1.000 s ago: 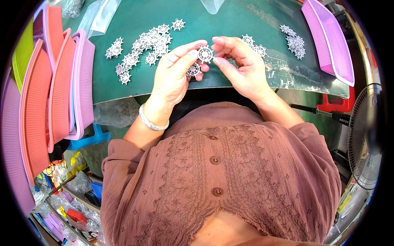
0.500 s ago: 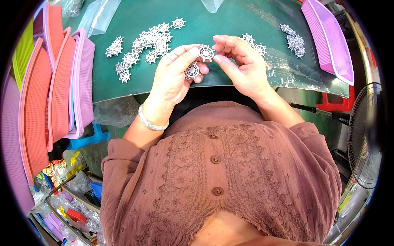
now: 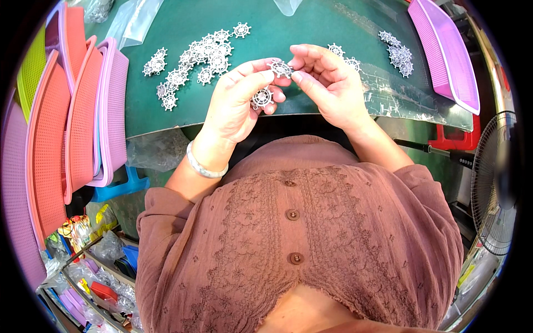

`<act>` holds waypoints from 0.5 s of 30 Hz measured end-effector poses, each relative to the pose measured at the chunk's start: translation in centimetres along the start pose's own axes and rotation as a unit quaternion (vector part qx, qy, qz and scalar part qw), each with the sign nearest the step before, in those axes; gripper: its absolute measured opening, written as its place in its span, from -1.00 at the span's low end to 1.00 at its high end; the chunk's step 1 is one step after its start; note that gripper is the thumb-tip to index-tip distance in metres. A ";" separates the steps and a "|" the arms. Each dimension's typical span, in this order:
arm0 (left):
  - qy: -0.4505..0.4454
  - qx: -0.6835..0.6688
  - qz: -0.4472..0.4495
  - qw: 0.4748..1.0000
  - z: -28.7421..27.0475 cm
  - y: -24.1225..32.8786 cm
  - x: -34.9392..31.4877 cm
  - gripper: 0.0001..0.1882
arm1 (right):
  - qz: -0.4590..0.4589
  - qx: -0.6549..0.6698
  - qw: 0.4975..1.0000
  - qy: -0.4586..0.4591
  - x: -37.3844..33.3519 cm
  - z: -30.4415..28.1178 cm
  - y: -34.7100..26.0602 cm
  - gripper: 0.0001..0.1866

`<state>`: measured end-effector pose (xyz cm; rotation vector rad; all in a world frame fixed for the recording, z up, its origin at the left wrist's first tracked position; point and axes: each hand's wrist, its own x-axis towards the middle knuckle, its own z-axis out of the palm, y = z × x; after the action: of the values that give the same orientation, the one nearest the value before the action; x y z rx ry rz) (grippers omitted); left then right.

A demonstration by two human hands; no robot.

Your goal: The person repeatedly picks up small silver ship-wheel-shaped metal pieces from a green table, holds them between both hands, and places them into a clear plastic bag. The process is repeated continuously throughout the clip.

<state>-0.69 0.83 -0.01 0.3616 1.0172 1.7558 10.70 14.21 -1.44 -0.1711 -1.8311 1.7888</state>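
Note:
Between thumb and forefinger, my left hand [image 3: 236, 100] pinches a silver ship's-wheel charm [image 3: 281, 69], tilted so that it looks flattened. A second ship's-wheel charm [image 3: 261, 97] rests against the curled lower fingers of that same hand. My right hand [image 3: 331, 83] is closed in a pinch at the right edge of the upper charm, thumb and forefinger touching it. Beyond my left hand, a long cluster of ship's-wheel charms [image 3: 206, 54] lies on the green table [image 3: 311, 28]. A smaller group of charms [image 3: 155, 62] is left of it. More charms [image 3: 352, 63] lie partly behind my right hand.
Another pile of charms [image 3: 400, 58] sits at the right, beside a purple plastic basket [image 3: 444, 55]. Stacked coloured baskets [image 3: 50, 139] crowd the left. Clear plastic bags [image 3: 133, 22] lie at the back left. A fan [image 3: 494, 183] stands at the right.
The upper charm has turned from facing up to a tilted angle. My right thumb and forefinger have closed in on its edge. The lower charm stays in my left hand.

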 end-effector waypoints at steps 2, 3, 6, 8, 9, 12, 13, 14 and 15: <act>0.000 0.007 -0.001 1.000 0.1 0.0 -0.1 -0.68 | 0.001 0.003 1.000 0.000 0.0 0.0 0.0 -0.66; 0.002 0.006 -0.001 1.000 0.2 0.1 -0.1 -0.68 | 0.001 0.001 1.000 0.001 0.0 0.0 0.1 -0.66; -0.001 0.001 -0.002 1.000 0.2 0.1 -0.1 -0.67 | 0.001 0.001 1.000 -0.001 0.1 -0.1 0.0 -0.67; -0.005 -0.009 -0.003 1.000 0.1 0.1 0.0 -0.68 | 0.001 0.003 1.000 -0.001 0.1 -0.1 0.0 -0.67; -0.007 -0.016 -0.003 1.000 0.1 0.1 0.0 -0.71 | 0.002 0.004 1.000 0.000 0.1 0.0 0.0 -0.67; -0.004 -0.017 -0.002 1.000 0.1 0.1 0.0 -0.72 | 0.003 0.004 1.000 0.001 0.1 0.0 0.1 -0.67; -0.002 -0.014 -0.002 1.000 0.1 0.0 0.0 -0.72 | 0.003 0.003 1.000 0.001 0.1 0.0 0.1 -0.67; 0.001 -0.013 -0.003 1.000 0.1 0.1 0.0 -0.72 | 0.003 0.000 1.000 0.000 0.1 -0.1 0.1 -0.67; 0.005 -0.012 -0.004 1.000 0.2 0.1 0.0 -0.72 | 0.003 -0.003 1.000 -0.002 0.2 -0.1 0.2 -0.67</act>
<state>-0.66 0.92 0.18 0.3352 1.0028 1.7631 10.58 14.42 -1.58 -0.1758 -1.8397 1.7889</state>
